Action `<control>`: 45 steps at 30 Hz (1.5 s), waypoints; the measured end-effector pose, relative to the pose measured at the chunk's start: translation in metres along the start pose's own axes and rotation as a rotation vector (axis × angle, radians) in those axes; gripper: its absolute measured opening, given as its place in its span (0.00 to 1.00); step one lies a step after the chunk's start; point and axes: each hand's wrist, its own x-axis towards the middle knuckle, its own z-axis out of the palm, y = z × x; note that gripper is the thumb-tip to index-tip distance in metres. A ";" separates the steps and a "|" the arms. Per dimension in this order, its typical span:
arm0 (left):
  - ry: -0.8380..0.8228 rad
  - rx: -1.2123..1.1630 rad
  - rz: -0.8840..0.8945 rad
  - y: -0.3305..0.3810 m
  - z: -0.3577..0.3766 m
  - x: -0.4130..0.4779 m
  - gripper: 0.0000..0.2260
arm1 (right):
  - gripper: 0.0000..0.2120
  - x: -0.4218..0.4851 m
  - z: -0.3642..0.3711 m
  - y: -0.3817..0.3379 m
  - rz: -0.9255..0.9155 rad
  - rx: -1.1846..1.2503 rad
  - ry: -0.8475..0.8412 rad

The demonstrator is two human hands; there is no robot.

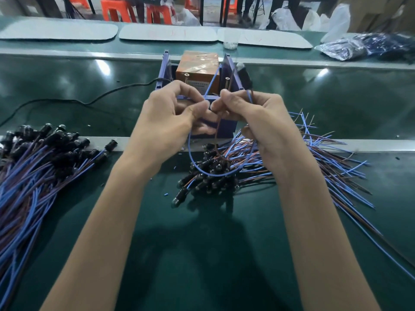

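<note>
We see the left hand [170, 118] and right hand [260, 122] meeting thumb to thumb above the green bench [202, 254]. Each hand has its fingers curled and pinches one end of a blue wire [214, 175], which sags between them in a loop. A brown wire [216, 135] hangs from the meeting point. Directly beneath the loop lies a heap of black-capped leads [208, 185], and its wires fan out to the right. A second bundle [33, 167] lies well apart on the left. Behind the hands, and partly hidden by them, stands a purple fixture [165, 68] enclosing an orange box [197, 66]. A black cable [89, 101] runs leftward from it. At the far edge we see a plastic cup [230, 40] and a bag of dark parts [359, 48].
</note>
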 end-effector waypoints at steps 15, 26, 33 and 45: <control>0.221 0.218 0.012 -0.002 -0.015 0.007 0.15 | 0.03 0.007 -0.005 0.002 -0.161 0.224 0.254; 0.241 0.213 0.053 0.002 -0.020 0.004 0.17 | 0.08 0.012 -0.006 0.006 -0.063 0.147 0.271; 0.264 0.271 -0.005 -0.003 -0.027 0.006 0.14 | 0.12 0.012 -0.008 0.006 -0.050 0.144 0.246; 0.264 0.321 -0.040 -0.014 -0.028 0.009 0.13 | 0.11 0.016 -0.011 0.013 -0.044 0.141 0.258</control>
